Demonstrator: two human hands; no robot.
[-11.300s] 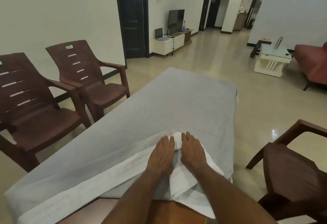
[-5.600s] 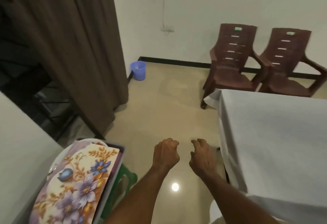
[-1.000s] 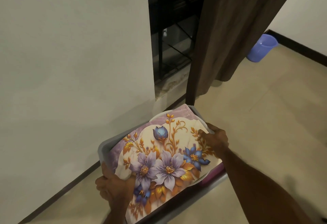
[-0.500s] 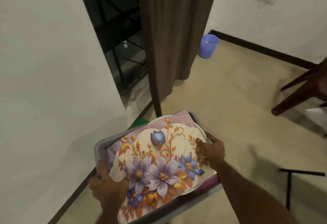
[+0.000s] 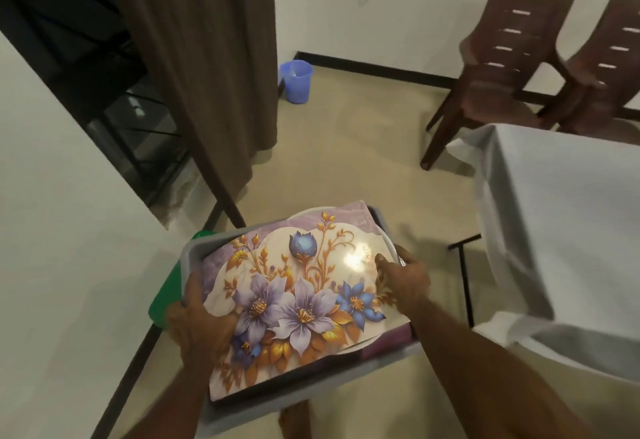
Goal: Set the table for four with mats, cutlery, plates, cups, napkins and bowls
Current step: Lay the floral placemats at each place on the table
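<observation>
**Fingers curled on both sides of a bin of floral mats**

Fingers (image 5: 194,288) of the left hand (image 5: 199,321) wrap over the left rim of a grey bin (image 5: 311,393), thumb lying on the floral mat (image 5: 298,296); fingers of the right hand (image 5: 405,277) press together on the mat's right edge, over the bin's right rim; whether they pinch the mat alone or the rim too I cannot tell.

The floor (image 5: 346,147) is pale beige tile, glossy; white walls close the left side and the top of the frame; a brown curtain (image 5: 207,68) hangs at upper left beside a dark window opening; a blue bucket (image 5: 296,81) stands in the corner at top centre; two brown plastic chairs (image 5: 498,57) sit at upper right; a table under a white cloth (image 5: 561,230) fills the right edge; something green (image 5: 169,295) shows just left of the bin.

The mat lies on top inside the bin, in the lower centre of the frame, between the two hands; a white plate rim (image 5: 384,236) peeks from under its upper right side.

Both forearms reach up from the bottom edge, the left short and steep, the right long and angled from the lower right; a bare foot (image 5: 294,419) shows under the bin.
</observation>
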